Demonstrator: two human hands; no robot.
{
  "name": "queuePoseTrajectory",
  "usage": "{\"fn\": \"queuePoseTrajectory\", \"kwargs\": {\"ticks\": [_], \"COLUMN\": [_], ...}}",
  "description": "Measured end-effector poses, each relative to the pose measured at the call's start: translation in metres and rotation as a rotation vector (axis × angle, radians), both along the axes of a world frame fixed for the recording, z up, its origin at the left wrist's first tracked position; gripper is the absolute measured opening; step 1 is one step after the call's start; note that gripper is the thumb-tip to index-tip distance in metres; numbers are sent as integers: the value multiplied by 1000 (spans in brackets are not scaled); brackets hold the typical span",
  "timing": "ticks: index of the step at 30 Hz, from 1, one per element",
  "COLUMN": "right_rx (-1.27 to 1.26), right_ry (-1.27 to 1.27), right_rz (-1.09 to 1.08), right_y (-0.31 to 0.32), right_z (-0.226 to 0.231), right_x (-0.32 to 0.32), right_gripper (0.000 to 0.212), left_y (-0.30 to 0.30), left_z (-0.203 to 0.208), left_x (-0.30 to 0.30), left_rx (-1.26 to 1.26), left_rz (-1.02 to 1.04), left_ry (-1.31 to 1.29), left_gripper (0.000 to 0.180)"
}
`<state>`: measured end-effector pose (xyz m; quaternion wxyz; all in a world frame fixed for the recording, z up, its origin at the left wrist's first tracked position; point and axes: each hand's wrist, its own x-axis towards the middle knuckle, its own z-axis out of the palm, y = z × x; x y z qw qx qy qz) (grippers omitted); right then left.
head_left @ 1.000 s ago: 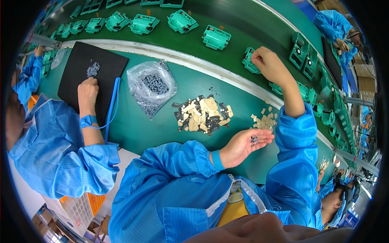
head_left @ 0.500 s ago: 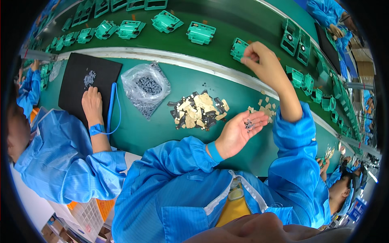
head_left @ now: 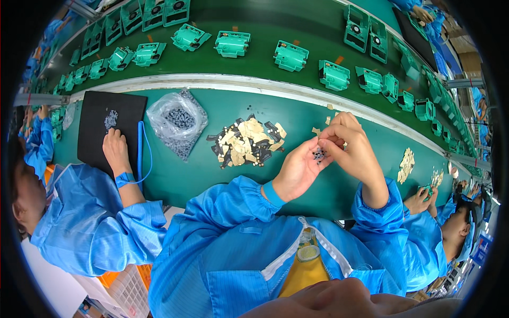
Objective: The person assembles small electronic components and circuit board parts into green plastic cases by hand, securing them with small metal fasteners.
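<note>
Here the left hand is cupped palm-up over the green surface, fingers loosely curled, holding a small cluster of dark parts in the palm. The right hand comes in from the right with its forearm bent back toward the body, fingers bunched and pinching down into that cluster; thumb and fingertips meet at the parts, so it's closed in a pinch. Both wrists hover above the surface, not resting. Just left of the hands sits a pile of tan and black strips. Further left, a clear bag of dark parts and a black mat where a co-worker's hand rests. Green plastic housings ride the conveyor belt beyond.
</note>
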<state>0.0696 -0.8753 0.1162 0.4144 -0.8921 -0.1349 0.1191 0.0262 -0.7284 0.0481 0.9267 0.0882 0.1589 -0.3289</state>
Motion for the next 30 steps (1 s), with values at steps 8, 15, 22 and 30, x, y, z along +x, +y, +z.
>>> {"fn": "queuePoseTrajectory", "kwargs": {"ticks": [8, 15, 22, 30], "right_rx": [-191, -296, -344, -120], "right_ry": [-251, -394, -203, -127], "right_rz": [183, 307, 376, -39], "right_y": [2, 9, 1, -29], "right_z": [6, 8, -1, -35], "right_x": [0, 2, 14, 109], "right_gripper": [10, 11, 11, 9], "left_y": [1, 2, 0, 4], "left_z": [-4, -4, -3, 1], "left_x": [-2, -1, -1, 0], "left_rx": [-1, 28, 114, 118], "left_rz": [-19, -47, -58, -144], "left_ry": [-88, -100, -60, -61], "left_gripper": [45, 43, 52, 71]}}
